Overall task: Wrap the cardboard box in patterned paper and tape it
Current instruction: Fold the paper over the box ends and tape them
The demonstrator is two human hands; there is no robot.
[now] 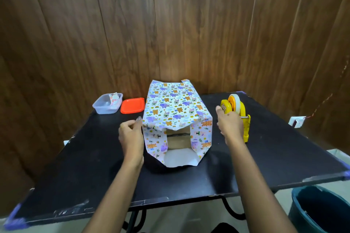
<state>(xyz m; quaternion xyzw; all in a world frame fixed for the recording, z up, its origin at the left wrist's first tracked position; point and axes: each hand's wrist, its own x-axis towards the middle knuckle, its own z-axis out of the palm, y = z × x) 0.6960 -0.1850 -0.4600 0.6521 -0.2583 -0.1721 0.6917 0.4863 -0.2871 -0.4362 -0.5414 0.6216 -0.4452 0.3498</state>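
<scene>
Edges first: the patterned paper [170,104] is closed over the top and sides of the cardboard box [178,139], which stands at mid-desk, long axis running away from the viewer. At the box's near end the wrap is open. The top flap droops over the upper edge, the side flaps stand upright, and the bottom flap lies flat on the desk [75,157], white side up, with brown cardboard showing between them. Bare black surface lies in front of the box and to either side. Left hand [130,134]: fingers curled, one fingertip at the paper's near-left top corner; cannot tell if it pinches. Right hand [230,125], right of the box: fingers curled toward the yellow tape dispenser [236,109]; hold cannot be told. Behind-left of the box sits a clear tub [107,108] with a paper scrap [113,98] inside, and its orange lid [132,105] lies flat between tub and box. A dark bucket [320,212] stands on the floor beyond the desk's near-right corner; its contents are not discernible.
</scene>
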